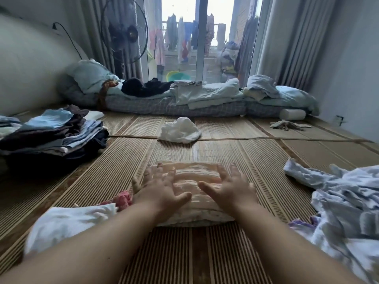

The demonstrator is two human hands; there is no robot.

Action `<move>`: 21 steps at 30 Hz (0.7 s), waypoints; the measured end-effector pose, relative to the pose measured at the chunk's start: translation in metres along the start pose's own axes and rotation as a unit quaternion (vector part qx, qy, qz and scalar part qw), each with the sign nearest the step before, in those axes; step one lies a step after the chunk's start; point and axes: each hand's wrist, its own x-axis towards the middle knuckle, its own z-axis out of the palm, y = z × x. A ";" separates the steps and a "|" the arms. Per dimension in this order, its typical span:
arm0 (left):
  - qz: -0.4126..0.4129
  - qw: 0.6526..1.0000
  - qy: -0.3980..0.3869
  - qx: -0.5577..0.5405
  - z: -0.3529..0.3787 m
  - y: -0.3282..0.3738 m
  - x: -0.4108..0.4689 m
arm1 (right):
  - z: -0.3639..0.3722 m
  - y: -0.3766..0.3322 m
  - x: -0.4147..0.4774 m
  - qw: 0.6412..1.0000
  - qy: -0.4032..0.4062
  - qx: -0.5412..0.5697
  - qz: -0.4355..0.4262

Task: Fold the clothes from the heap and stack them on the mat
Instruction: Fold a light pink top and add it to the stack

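Both hands lie flat with fingers spread, gripping nothing. The left hand [162,191] and right hand [231,187] press on one folded peach cloth [194,177], mid-mat [205,253] toward the near edge. I'd say this is the final smoothing. Next it wants lifting whole onto the one stack [53,134] at the left edge. One heap [344,201] sits at the right edge, and one white garment [179,130] lies farther on.

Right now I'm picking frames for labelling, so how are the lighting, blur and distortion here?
Head view: daylight through the balcony door is blown out, leaving the folded stack dim; the left hand, right hand and peach folded cloth under them are motion-smeared; the wide lens fans the mat stripes and tilts the curtain.
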 end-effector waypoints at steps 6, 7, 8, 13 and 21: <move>0.103 0.994 0.031 -0.007 -0.016 0.055 -0.101 | -0.029 0.036 -0.119 0.999 -0.005 -0.036 -0.016; 0.124 0.992 0.022 -0.002 -0.014 0.065 -0.123 | -0.031 0.049 -0.147 0.999 -0.018 -0.036 -0.005; 0.146 0.989 0.013 0.000 -0.010 0.076 -0.146 | -0.033 0.062 -0.176 0.999 -0.027 -0.034 0.007; 0.235 0.972 -0.005 -0.007 0.014 0.137 -0.235 | -0.058 0.119 -0.293 0.996 -0.028 -0.046 0.066; 0.278 0.956 -0.057 -0.076 0.051 0.230 -0.287 | -0.075 0.177 -0.358 0.993 -0.016 -0.008 0.121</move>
